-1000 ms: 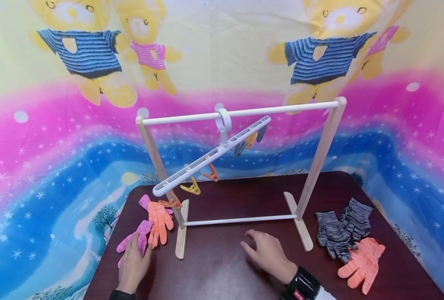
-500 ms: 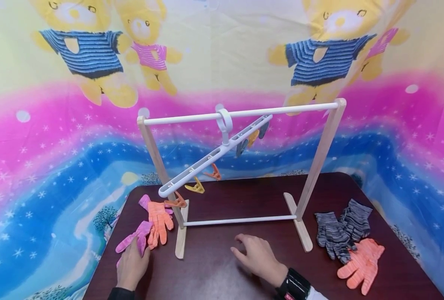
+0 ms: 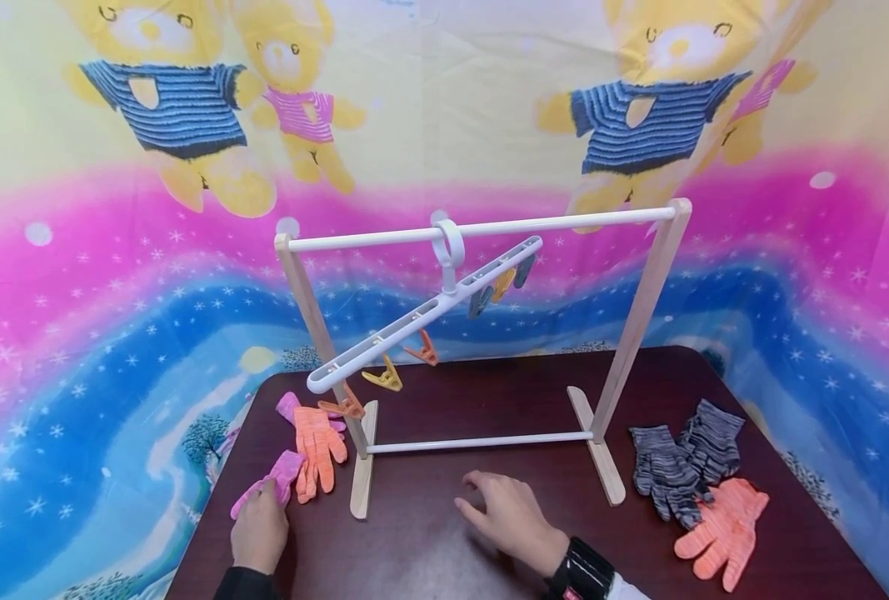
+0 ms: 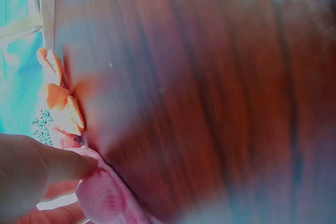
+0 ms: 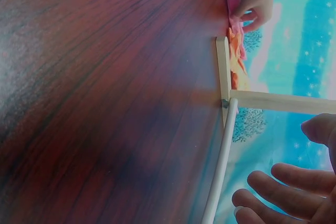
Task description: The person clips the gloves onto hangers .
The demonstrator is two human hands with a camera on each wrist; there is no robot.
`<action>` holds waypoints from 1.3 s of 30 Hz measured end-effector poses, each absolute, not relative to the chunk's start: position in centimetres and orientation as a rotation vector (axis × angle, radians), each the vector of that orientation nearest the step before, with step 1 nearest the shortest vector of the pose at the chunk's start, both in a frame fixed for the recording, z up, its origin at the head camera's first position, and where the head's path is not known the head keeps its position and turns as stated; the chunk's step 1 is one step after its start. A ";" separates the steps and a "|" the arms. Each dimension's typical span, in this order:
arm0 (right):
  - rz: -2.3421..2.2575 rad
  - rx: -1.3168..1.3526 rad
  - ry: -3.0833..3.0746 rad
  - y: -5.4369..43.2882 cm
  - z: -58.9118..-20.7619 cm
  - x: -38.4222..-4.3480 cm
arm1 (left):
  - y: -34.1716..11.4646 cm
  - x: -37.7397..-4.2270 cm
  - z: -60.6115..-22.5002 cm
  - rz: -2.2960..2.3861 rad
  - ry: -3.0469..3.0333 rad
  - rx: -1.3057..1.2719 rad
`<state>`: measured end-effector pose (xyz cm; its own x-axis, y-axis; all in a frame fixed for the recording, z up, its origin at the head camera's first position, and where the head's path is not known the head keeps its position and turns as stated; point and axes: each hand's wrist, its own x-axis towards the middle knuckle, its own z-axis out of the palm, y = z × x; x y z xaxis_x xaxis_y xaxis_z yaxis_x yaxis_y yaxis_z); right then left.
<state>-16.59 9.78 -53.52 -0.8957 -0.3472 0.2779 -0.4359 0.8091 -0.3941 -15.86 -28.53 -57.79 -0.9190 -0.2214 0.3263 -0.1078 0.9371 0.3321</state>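
At the table's left side my left hand (image 3: 260, 529) pinches a pink knit glove (image 3: 285, 475) between thumb and fingers; part of the glove is hidden under the hand. In the left wrist view the pink glove (image 4: 107, 195) bunches up by the thumb. An orange glove (image 3: 315, 450) lies just beyond, overlapping a second pink glove (image 3: 287, 405). My right hand (image 3: 507, 512) is held over the table's middle, fingers loosely bent and holding nothing. The right wrist view shows that hand's spread fingers (image 5: 286, 192) near the rack's lower bar (image 5: 220, 166).
A wooden rack (image 3: 639, 325) with white bars stands mid-table. From its top bar hangs a white hanger (image 3: 392, 333) with several coloured clips, such as a yellow clip (image 3: 386, 377). On the right lie grey-black gloves (image 3: 665, 471) and an orange glove (image 3: 725, 533).
The left hand has drawn the pink glove slightly toward the near left, away from the orange one. The right hand has shifted left. The hanger sways slightly.
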 end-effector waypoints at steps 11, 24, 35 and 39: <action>0.675 0.663 -2.778 8.8 -52.7 -16.5 | -28.8 -15.8 -56.9 -0.462 -2.702 0.302; 0.673 0.665 -2.762 8.7 -52.0 -17.0 | -28.8 -15.8 -55.3 -0.515 -2.662 0.385; 0.673 0.670 -2.757 8.4 -51.2 -17.2 | -27.4 -15.7 -53.6 -0.585 -2.566 0.344; 0.665 0.684 -2.751 8.2 -51.0 -17.3 | -26.7 -15.7 -53.1 -0.609 -2.500 0.289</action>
<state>-17.33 8.22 -50.96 -0.8646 -0.3862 0.3215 -0.4903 0.7881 -0.3721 -15.67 -26.68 -53.10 -0.8281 -0.3232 0.4581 -0.0765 0.8746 0.4788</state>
